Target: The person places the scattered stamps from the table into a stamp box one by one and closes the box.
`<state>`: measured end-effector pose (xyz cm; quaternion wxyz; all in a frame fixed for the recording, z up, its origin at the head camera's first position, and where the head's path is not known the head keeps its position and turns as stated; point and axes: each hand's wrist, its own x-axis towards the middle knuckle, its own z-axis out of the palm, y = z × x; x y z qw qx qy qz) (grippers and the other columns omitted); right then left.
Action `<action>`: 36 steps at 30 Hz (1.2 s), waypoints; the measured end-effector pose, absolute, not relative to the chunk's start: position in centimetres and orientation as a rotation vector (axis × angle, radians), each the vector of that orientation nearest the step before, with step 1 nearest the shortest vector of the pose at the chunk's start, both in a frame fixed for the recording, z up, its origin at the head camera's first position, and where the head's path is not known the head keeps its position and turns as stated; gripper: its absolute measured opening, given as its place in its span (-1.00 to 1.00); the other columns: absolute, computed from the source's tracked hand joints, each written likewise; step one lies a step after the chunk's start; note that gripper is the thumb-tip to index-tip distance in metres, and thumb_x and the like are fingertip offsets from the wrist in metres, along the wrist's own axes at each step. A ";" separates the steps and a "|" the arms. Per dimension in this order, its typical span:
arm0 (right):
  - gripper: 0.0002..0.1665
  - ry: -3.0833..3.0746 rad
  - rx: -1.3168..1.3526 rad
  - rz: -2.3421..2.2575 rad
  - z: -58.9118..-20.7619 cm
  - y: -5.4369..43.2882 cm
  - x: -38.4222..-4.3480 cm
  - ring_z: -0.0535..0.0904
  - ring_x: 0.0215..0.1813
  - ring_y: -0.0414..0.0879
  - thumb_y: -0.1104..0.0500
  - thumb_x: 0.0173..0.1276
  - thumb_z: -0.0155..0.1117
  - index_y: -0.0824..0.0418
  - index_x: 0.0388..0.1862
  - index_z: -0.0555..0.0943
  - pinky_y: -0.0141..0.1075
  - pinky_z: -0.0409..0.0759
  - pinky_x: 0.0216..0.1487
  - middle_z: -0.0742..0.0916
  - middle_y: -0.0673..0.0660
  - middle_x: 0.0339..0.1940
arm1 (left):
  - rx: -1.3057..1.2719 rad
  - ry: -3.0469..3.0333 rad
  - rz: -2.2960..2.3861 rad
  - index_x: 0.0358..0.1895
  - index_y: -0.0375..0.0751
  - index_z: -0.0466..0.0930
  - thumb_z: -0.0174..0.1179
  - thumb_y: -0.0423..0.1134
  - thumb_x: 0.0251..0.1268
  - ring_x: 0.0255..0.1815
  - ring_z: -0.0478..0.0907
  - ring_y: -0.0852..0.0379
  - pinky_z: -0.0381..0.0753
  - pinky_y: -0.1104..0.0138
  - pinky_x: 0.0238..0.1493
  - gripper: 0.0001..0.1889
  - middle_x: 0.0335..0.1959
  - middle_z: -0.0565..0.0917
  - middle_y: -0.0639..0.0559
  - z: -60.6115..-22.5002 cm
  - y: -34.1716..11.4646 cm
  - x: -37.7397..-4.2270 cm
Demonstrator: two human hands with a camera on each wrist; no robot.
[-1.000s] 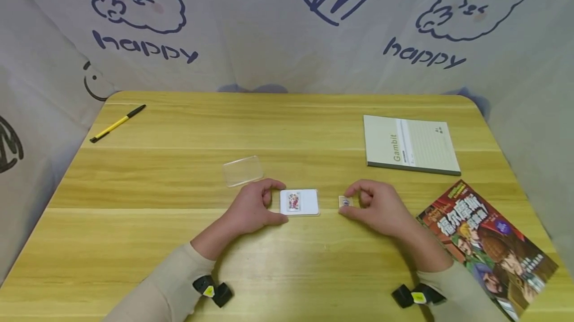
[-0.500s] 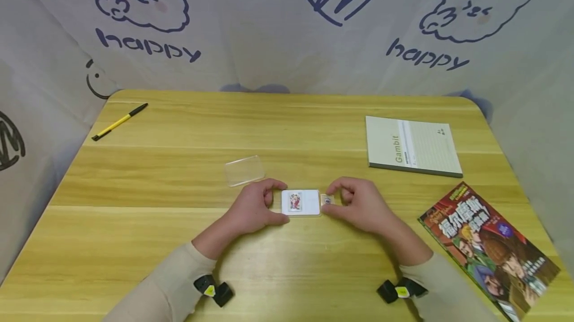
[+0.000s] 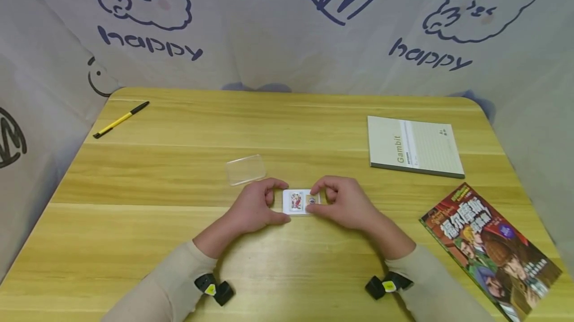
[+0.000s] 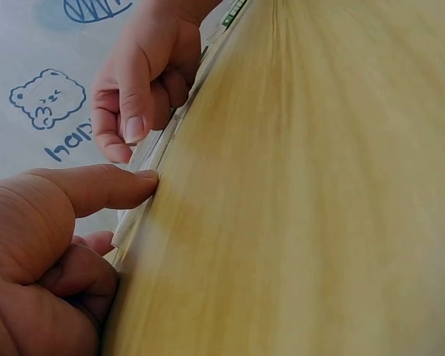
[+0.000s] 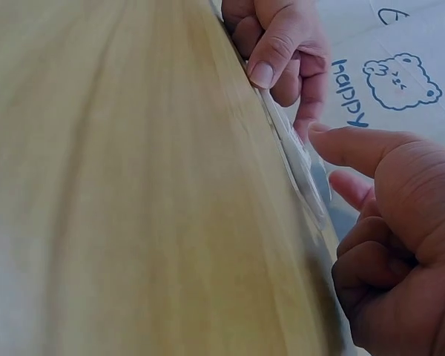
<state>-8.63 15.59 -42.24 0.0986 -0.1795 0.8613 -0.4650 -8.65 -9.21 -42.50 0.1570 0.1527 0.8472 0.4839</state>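
A flat clear case with a white insert [image 3: 286, 208] lies on the table in front of me. On its left half sits a postage stamp with a red figure [image 3: 296, 201]. My left hand [image 3: 254, 206] grips the case's left end between thumb and forefinger, at the long edges. My right hand [image 3: 345, 202] pinches a small tan stamp [image 3: 312, 200] with a dark round motif, over the case's right half beside the first stamp. From low down, the left wrist view shows the case [image 4: 142, 199] edge-on, and the right wrist view shows its layered side [image 5: 300, 178].
Behind my left hand lies a clear plastic lid [image 3: 245, 170]. A yellow and black pen [image 3: 121, 120] is at the far left. To the right lie a Gambit notebook [image 3: 414, 145] and a colourful comic book [image 3: 491, 249]. A white printed cloth [image 3: 287, 53] hangs behind the table.
My right hand has moved left with the tan stamp, from the bare table to over the case's right half. My left hand keeps its hold on the case.
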 end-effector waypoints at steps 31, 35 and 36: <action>-0.73 2.532 -0.476 -1.328 -42.3 15.7 -9.0 0.11 -0.65 -0.24 0.13 0.10 0.62 0.10 -0.25 0.71 -0.30 0.28 -0.46 0.26 -0.09 -0.75 | 0.396 2.413 1.392 0.10 -0.25 0.61 0.64 -0.36 -0.21 -0.57 0.24 0.18 0.29 0.29 -0.45 -0.35 -0.59 0.32 0.09 -42.4 -9.1 -8.5; -0.73 2.540 -0.481 -1.342 -42.2 15.7 -9.0 0.11 -0.65 -0.24 0.14 0.09 0.63 0.10 -0.26 0.71 -0.30 0.31 -0.44 0.26 -0.09 -0.75 | 0.403 2.416 1.391 0.10 -0.26 0.61 0.63 -0.36 -0.20 -0.57 0.24 0.18 0.29 0.29 -0.45 -0.35 -0.59 0.32 0.09 -42.3 -9.1 -8.5; -0.73 2.542 -0.485 -1.346 -42.2 15.7 -9.0 0.11 -0.65 -0.25 0.14 0.09 0.63 0.10 -0.26 0.71 -0.30 0.31 -0.44 0.26 -0.09 -0.75 | 0.404 2.418 1.390 0.10 -0.26 0.61 0.63 -0.35 -0.20 -0.57 0.24 0.18 0.29 0.29 -0.45 -0.35 -0.59 0.32 0.09 -42.3 -9.1 -8.5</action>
